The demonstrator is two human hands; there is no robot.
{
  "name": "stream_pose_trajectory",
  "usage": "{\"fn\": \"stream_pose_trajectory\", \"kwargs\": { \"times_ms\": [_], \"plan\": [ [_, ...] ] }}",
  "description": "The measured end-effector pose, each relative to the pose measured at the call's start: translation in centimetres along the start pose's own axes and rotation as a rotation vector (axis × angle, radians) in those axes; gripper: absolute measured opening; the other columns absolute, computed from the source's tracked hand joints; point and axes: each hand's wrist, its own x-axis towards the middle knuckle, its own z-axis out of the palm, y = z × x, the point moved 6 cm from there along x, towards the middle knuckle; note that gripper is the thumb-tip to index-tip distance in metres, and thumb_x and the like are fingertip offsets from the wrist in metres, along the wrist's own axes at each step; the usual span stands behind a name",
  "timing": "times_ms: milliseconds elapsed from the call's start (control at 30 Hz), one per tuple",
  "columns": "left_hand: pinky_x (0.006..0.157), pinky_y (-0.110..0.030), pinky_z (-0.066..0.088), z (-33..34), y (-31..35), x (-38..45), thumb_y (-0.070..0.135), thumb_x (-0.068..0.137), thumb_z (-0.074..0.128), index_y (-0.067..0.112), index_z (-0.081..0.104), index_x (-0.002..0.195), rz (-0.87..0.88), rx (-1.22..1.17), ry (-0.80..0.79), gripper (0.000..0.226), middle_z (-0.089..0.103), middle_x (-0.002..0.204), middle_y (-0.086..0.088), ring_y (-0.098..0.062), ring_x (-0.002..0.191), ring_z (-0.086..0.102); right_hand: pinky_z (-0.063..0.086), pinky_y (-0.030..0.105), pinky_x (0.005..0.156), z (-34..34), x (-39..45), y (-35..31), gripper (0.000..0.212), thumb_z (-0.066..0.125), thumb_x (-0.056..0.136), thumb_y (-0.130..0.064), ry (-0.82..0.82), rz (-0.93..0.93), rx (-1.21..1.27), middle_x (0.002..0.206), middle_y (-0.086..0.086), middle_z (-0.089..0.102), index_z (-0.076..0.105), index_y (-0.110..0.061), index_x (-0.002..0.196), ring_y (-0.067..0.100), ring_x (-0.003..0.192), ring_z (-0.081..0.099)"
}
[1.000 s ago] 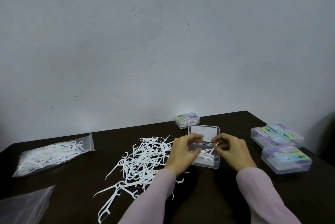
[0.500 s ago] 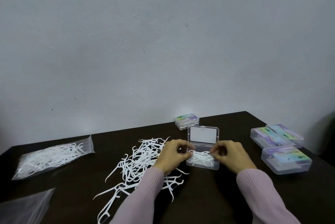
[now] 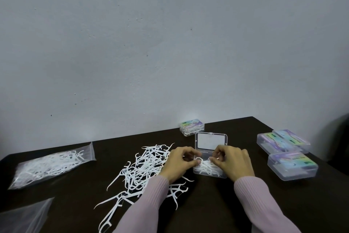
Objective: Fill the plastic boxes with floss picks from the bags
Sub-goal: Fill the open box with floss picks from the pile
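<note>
Both hands, left hand (image 3: pixel 180 163) and right hand (image 3: pixel 231 161), curl fingers around white plastic floss picks (image 3: pixel 206 166) inside the small clear open plastic box (image 3: pixel 209 173) mid-counter, where springy picks could snag, flick out, or block the upright lid.

Both forearms, in pink ribbed sleeves, reach forward from the near edge and converge. The left hand (image 3: pixel 180 163) lies knuckles-up with fingers curled inward and the thumb extended toward the right. The right hand (image 3: pixel 233 162) mirrors it, fingers curled, fingertips (image 3: pixel 217 158) bunched together. The two hands are close but apart.
</note>
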Motion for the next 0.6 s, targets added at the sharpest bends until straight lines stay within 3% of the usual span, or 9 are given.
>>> {"fn": "stream_pose_trajectory", "kwargs": {
  "times_ms": [200,367,600],
  "plan": [
    [0.079,-0.016,0.050,0.1,0.1,-0.2,0.018,0.080,0.073,0.025,0.072,0.094,-0.002,0.007,0.013,0.016,0.066,0.087,0.012,-0.001,0.082,0.060,0.030,0.029,0.092,0.1,0.0,0.1,0.011,0.058,0.088,-0.035,0.003,-0.014,-0.087,0.088,-0.013,0.052,0.063,-0.029,0.096,0.004,0.084,0.047],
    [0.083,-0.018,0.050,0.3,-0.1,-0.2,0.018,0.082,0.072,0.025,0.071,0.095,-0.009,0.009,0.010,0.015,0.070,0.096,0.007,-0.007,0.090,0.063,0.027,0.033,0.095,0.1,0.1,-0.3,0.012,0.057,0.087,-0.040,-0.010,-0.053,-0.126,0.102,-0.012,0.052,0.060,-0.032,0.096,0.007,0.101,0.045],
    [0.084,-0.021,0.051,0.2,-0.1,-0.4,0.021,0.083,0.070,0.027,0.071,0.094,-0.001,0.043,0.025,0.012,0.068,0.099,0.008,-0.006,0.091,0.062,0.024,0.034,0.092,-1.0,0.0,0.3,0.008,0.055,0.088,-0.044,0.076,-0.033,-0.101,0.090,-0.018,0.051,0.056,-0.038,0.093,0.004,0.093,0.041]
  ]
}}
